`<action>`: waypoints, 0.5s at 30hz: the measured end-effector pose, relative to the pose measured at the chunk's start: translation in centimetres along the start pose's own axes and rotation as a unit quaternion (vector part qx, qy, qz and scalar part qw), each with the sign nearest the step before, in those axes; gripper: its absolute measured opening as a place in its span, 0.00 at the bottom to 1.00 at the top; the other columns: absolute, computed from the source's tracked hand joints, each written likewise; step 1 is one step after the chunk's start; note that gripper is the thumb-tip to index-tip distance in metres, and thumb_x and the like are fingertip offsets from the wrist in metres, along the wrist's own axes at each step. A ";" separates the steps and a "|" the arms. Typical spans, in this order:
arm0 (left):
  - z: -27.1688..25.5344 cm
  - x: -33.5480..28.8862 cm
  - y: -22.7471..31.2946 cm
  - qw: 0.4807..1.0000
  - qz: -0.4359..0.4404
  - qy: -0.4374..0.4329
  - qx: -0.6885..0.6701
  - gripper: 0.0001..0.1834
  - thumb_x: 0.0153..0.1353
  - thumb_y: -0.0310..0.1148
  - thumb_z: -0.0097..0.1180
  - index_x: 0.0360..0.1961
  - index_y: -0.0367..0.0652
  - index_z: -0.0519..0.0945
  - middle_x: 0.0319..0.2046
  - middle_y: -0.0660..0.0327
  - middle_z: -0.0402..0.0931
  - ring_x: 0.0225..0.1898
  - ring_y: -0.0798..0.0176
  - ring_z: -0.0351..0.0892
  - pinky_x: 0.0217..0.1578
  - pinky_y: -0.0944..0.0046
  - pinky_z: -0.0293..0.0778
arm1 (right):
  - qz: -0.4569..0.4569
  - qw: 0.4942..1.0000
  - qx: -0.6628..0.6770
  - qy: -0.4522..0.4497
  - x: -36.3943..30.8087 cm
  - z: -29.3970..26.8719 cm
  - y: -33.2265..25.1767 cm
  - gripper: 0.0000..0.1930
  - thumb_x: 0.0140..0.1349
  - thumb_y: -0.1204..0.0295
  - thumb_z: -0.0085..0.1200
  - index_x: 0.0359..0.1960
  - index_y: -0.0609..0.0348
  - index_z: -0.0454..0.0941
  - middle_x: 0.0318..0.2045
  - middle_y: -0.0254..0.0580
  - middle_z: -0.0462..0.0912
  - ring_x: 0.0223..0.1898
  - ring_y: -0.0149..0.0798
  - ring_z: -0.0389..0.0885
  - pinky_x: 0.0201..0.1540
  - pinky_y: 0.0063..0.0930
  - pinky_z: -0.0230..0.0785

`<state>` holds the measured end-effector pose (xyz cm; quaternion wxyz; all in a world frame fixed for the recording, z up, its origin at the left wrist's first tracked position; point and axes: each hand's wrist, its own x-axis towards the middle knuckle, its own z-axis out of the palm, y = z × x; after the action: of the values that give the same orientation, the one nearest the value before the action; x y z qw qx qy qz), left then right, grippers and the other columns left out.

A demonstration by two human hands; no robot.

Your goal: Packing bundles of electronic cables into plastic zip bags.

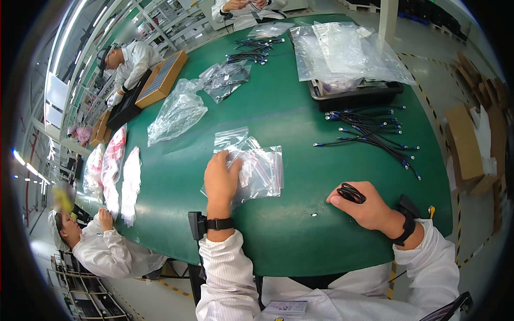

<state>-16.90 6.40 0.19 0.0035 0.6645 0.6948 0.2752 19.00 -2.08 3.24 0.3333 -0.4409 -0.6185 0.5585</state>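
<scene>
My left hand (220, 179) rests on a pile of clear zip bags (262, 168), thumb and fingers apart on the plastic; I see no bag lifted. My right hand (367, 206) is closed around a coiled black cable (351, 193), its loops standing out above the fingers. A tiny pale object (314, 214) lies on the green table (300, 241) between my hands. Beyond my right hand is a loose heap of black cables (369, 131) with blue sleeves and metal ring terminals at their ends.
A black bin (356, 97) with large clear bags (348, 53) on top stands far right. More cables (251, 51) and plastic bags (179, 109) lie farther off. Co-workers sit left and far; one leans over an orange tray (161, 79). Cardboard boxes (465, 142) stand right.
</scene>
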 end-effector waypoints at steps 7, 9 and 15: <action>-0.8 0.0 3.2 0.990 0.001 0.049 -0.132 0.12 0.64 0.24 0.59 0.48 0.41 0.85 0.46 0.53 0.86 0.48 0.43 0.83 0.49 0.52 0.75 | 0.060 0.992 0.107 -0.009 0.3 -0.4 -1.0 0.11 0.72 0.67 0.59 0.41 0.64 0.84 0.21 0.24 0.73 0.23 0.21 0.66 0.28 0.21 0.61; -1.0 -0.8 7.0 0.955 0.231 0.128 -0.137 0.15 0.59 0.15 0.57 0.44 0.40 0.86 0.46 0.54 0.86 0.49 0.48 0.84 0.50 0.55 0.75 | 0.101 0.970 0.219 -0.005 0.5 -1.1 0.5 0.11 0.72 0.66 0.59 0.42 0.64 0.83 0.19 0.22 0.70 0.20 0.20 0.63 0.25 0.20 0.56; -2.1 -5.2 14.2 0.892 0.409 0.042 -0.189 0.13 0.49 0.17 0.64 0.36 0.44 0.87 0.41 0.62 0.87 0.48 0.55 0.85 0.48 0.57 0.72 | 0.128 0.887 0.443 0.004 1.0 -1.1 1.1 0.21 0.78 0.54 0.50 0.45 0.63 0.81 0.14 0.21 0.61 0.14 0.21 0.54 0.19 0.21 0.44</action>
<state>-4.02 0.28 5.61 -0.0125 0.8645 0.2962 0.4060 19.78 -0.75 2.28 0.4222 -0.3249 -0.2434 0.8105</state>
